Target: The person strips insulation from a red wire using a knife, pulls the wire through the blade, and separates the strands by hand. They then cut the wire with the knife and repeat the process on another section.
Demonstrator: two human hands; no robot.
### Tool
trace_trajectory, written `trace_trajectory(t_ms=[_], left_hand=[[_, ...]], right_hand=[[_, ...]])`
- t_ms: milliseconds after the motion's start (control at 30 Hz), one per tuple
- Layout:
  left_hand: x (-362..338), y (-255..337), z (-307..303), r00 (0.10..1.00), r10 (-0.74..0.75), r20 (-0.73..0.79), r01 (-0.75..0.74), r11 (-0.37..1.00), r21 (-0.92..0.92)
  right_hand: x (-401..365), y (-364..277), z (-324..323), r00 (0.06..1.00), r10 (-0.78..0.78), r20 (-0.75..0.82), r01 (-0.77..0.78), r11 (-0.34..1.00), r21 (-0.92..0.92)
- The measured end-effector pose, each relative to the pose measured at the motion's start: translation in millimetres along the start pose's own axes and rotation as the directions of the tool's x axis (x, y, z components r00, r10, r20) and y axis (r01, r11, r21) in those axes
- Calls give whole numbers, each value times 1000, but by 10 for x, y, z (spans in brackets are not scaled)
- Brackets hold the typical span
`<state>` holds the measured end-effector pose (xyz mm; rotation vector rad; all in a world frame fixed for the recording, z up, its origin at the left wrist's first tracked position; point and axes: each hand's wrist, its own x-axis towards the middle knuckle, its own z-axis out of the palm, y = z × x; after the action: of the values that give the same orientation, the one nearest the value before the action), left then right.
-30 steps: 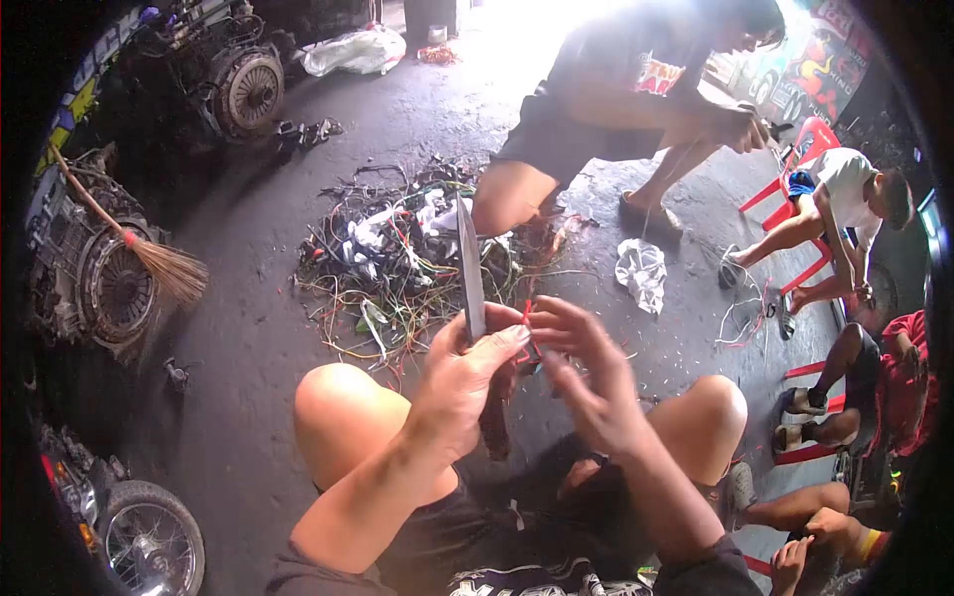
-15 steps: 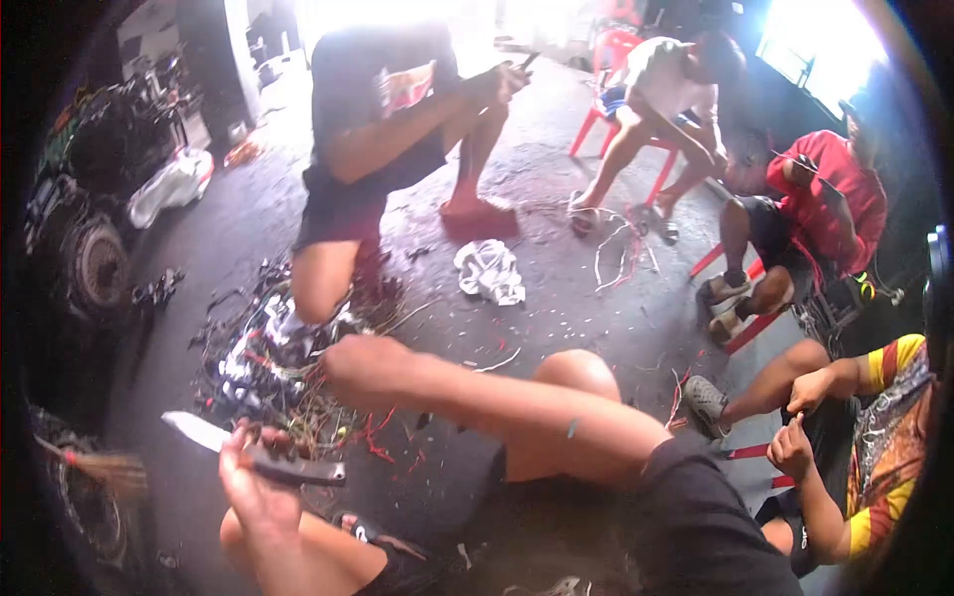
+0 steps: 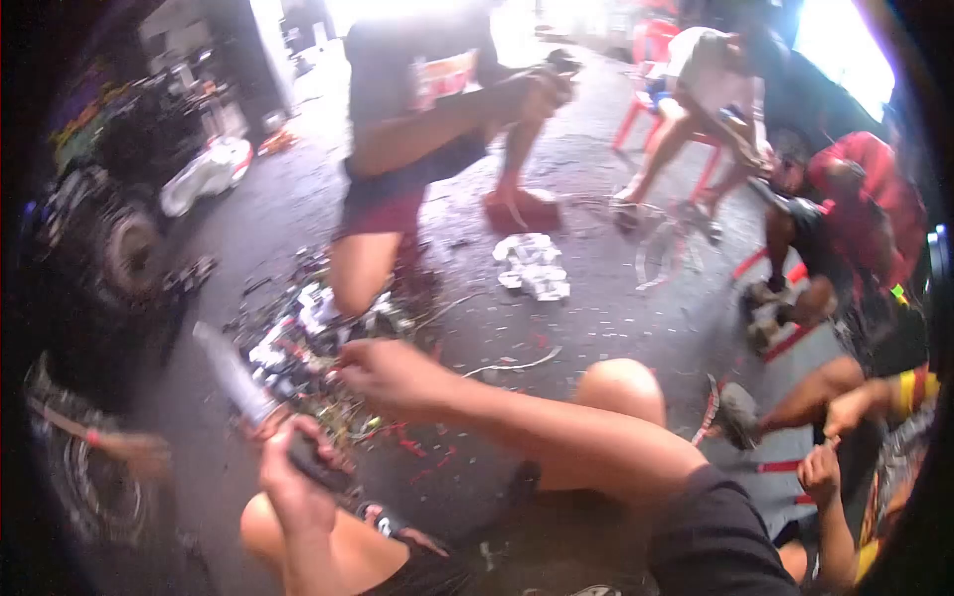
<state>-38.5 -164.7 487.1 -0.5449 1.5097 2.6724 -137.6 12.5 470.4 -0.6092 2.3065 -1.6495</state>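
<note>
Knife [image 3: 231,375] held aside, reaching into the wire pile [image 3: 298,343].
Gripped tight by its dark handle in the closed left hand [image 3: 298,487], blade tilted up and leftward, probably to keep the edge clear of the crossing arm; right hand [image 3: 383,372] stretched over to the near edge of the pile on the floor [image 3: 606,328], fingers curled down onto the wires, too blurred to tell whether any are pinched. Another person's bare knee [image 3: 360,270] at the far edge.

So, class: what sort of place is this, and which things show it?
Probably an informal vehicle repair or scrap workshop: a tangled pile of coloured wires lies on the dark concrete floor, and round metal engine parts sit at the left.
</note>
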Motion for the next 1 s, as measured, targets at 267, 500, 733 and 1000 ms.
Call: trace_trajectory(t_ms=[267, 500, 733, 1000], left_hand=[[-114, -31, 157, 829, 361, 428, -517, 202, 832], [-197, 26, 397, 724, 397, 564, -506, -249, 826], [-183, -100, 450, 670, 416, 615, -533, -307, 788], [-135, -176, 400, 693, 443, 569, -544, -197, 816]], right_hand=[[-851, -359, 161, 961, 271, -63, -153, 703, 695], [-1085, -325, 329, 944, 330, 7, -121, 326, 938], [-1201, -190, 381, 962, 270, -31, -75, 373, 925], [-1226, -193, 434, 957, 279, -79, -47, 418, 907]])
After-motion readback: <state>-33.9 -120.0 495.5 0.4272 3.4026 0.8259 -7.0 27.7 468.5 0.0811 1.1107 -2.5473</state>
